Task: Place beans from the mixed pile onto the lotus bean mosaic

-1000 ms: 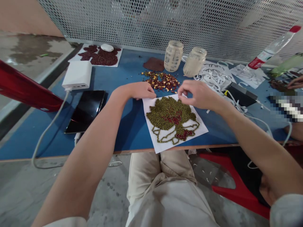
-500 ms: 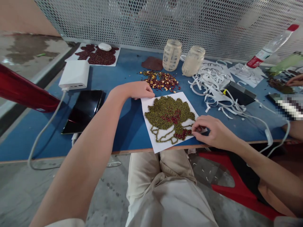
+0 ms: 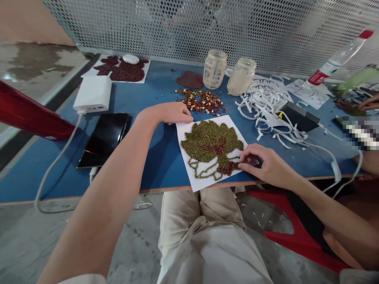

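A white sheet (image 3: 204, 182) lies near the table's front edge, bearing a lotus picture made of green beans (image 3: 207, 138) with red beans at its centre and lower right. My left hand (image 3: 173, 113) rests on the sheet's upper left corner, fingers curled and pressed down on the paper. My right hand (image 3: 262, 162) sits at the sheet's right edge, fingertips pinched together against the lower right petals; what they hold is too small to make out. A loose pile of mixed red and yellow beans (image 3: 201, 101) lies just behind the sheet.
Two plastic jars (image 3: 214, 69) stand behind the pile. Paper strips (image 3: 266, 106) and cables lie at the right. A white power bank (image 3: 93, 94) and a dark tablet (image 3: 103, 138) sit at the left, a red-bean picture (image 3: 121, 69) far left. Another person's hand (image 3: 368, 102) shows far right.
My right hand has moved from the sheet's top edge down to its lower right side and now pinches at the petals there. My left hand has stayed put.
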{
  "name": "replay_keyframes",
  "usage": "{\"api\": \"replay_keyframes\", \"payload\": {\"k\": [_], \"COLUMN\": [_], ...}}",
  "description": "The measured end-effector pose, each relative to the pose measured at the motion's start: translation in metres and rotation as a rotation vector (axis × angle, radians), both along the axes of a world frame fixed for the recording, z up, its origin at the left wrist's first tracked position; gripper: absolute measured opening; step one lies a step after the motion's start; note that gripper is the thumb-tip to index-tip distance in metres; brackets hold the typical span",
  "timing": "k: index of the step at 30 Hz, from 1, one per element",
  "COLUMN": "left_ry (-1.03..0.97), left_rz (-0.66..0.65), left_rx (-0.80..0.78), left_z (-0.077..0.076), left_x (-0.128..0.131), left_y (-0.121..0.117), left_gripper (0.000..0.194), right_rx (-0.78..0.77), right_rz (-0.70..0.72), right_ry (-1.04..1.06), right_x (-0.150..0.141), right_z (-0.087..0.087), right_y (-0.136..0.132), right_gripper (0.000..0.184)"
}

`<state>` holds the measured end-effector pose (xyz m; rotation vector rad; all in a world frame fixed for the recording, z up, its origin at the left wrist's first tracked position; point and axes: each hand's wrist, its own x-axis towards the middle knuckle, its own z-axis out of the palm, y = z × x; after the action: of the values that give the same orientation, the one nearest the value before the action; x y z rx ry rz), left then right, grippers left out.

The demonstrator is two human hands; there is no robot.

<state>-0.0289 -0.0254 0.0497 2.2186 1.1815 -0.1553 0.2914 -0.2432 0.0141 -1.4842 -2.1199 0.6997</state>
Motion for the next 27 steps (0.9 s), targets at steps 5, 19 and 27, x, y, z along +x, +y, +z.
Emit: {"api": "replay_keyframes", "payload": {"k": [5,19,27], "left_ry": [-0.014,-0.005,0.005], "left_rz": [-0.005,-0.005,0.003], "left_rx": [-0.002,-0.006,-0.001], "left_z": [0.000,0.001,0.002], "left_x": [0.000,0.000,0.001], "left_y": [0.000,0.000,-0.001], "left_gripper": [0.013,0.014,0.014], "right_rx": [-0.088,0.014,0.082], "right_rz": [-0.056,-0.149,-0.101], "right_ry": [-0.022,0.067,-0.012], "right_x": [0.002,0.002,0.003], "right_z": [0.001,-0.004,-0.012], "right_y": [0.004,0.011,0.011], "right_gripper": [0.019,0.026,0.031]}}
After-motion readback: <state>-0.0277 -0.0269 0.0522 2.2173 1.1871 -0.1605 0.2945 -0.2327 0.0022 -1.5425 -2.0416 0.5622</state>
